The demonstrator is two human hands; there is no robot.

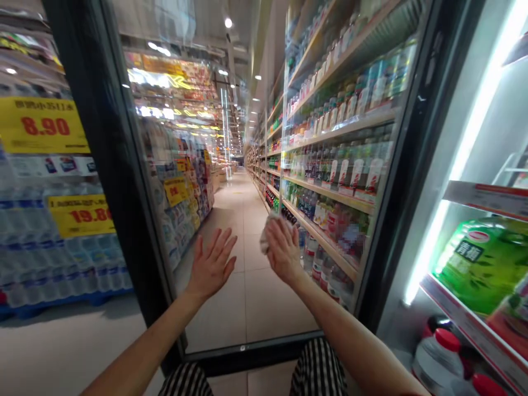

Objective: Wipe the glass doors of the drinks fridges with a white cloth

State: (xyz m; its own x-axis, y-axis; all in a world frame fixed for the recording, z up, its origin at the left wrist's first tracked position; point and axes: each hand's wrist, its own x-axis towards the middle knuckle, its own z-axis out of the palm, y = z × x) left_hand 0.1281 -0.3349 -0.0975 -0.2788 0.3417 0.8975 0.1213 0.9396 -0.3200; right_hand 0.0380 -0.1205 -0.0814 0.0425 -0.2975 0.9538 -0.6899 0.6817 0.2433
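Note:
A glass cooler door (pixel 218 308) with a dark frame stands right in front of me. My right hand (pixel 284 247) presses a crumpled pale cloth (pixel 264 237) to the pane, and the fingers hide most of that cloth. Lower and to the left, my left hand (pixel 212 264) is held up with its fingers spread and nothing in it. Whether its palm touches the glass I cannot tell. Bottle shelves and a long aisle show in the pane, partly as reflections.
Past the door's right edge, a lit cooler holds a green drink pack (pixel 474 264) and red-capped bottles (pixel 439 352). At the left, packs of bottled water (pixel 61 264) are stacked under yellow price signs (pixel 45 125). My knees (pixel 319 368) are close to the lower frame.

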